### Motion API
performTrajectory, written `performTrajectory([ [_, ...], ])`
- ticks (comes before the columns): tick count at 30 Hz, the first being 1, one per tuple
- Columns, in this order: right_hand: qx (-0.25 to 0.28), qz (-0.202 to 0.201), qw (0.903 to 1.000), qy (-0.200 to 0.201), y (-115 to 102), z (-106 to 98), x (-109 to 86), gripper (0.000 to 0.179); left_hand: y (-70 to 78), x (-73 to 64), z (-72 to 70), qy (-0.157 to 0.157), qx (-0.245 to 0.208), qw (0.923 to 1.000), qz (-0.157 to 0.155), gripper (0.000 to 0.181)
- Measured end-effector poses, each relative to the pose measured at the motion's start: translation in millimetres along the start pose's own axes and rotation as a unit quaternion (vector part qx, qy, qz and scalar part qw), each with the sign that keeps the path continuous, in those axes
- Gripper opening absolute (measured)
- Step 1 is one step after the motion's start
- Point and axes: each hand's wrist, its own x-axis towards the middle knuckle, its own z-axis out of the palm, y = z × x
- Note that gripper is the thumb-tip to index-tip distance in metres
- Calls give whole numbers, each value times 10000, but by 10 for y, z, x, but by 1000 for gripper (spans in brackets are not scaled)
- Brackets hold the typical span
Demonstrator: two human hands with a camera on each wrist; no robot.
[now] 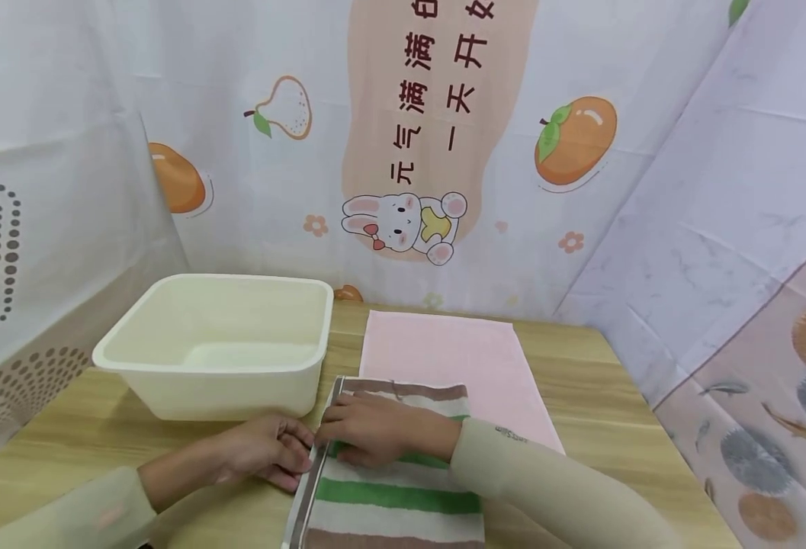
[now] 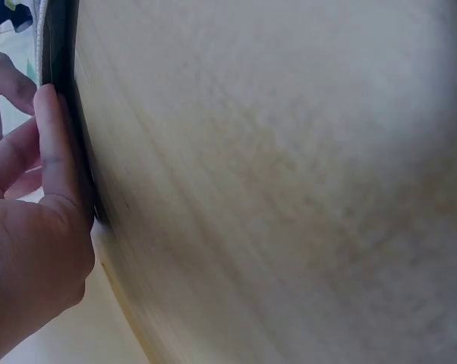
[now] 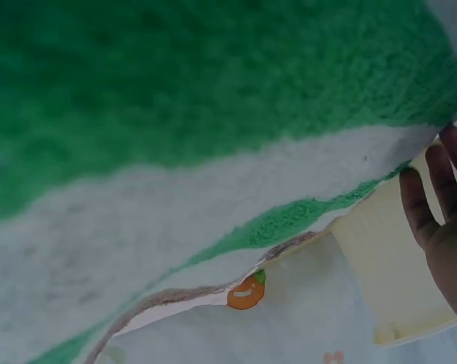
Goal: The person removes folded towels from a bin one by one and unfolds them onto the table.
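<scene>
A folded towel [image 1: 396, 499] with green, white and brown stripes lies on the table, its long edge facing left. My left hand [image 1: 265, 450] is beside that edge; in the left wrist view the left hand [image 2: 42, 227] has fairly straight fingers touching the dark edge band [image 2: 61, 45]. On top of the towel, near the same edge, rests my right hand [image 1: 375, 427]. The right wrist view shows the right hand [image 3: 449, 220] with fingers extended and tips against the edge of the striped towel [image 3: 213, 91].
A cream plastic basin [image 1: 217, 371] stands to the left, behind my left hand. A pink cloth [image 1: 444, 347] lies flat, partly under the striped towel. Printed curtains [image 1: 238, 183] rise behind the wooden table [image 1: 581, 374] and along both sides.
</scene>
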Motion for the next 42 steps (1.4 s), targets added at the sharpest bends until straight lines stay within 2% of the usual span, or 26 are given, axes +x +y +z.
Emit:
performTrajectory([
  [11, 162, 110, 9992, -337, 60, 62, 167, 28, -7, 3, 10, 64, 39, 10000, -42, 35],
  [17, 8, 173, 9993, -335, 90, 52, 174, 30, -8, 7, 7, 70, 41, 10000, 10, 35],
  [23, -108, 20, 9999, -44, 100, 50, 119, 13, -15, 2, 5, 80, 34, 10000, 20, 36],
  [32, -557, -624, 9943, 662, 104, 16, -165, 13, -8, -4, 38, 85, -19, 10000, 32, 36],
  [38, -499, -1183, 9840, 1237, 138, -10, -469, 14, 17, -6, 42, 72, -2, 10000, 0, 38],
  [42, -391, -1253, 9820, 1359, 151, -43, -709, 15, 27, -8, 40, 69, 63, 9999, -46, 38],
])
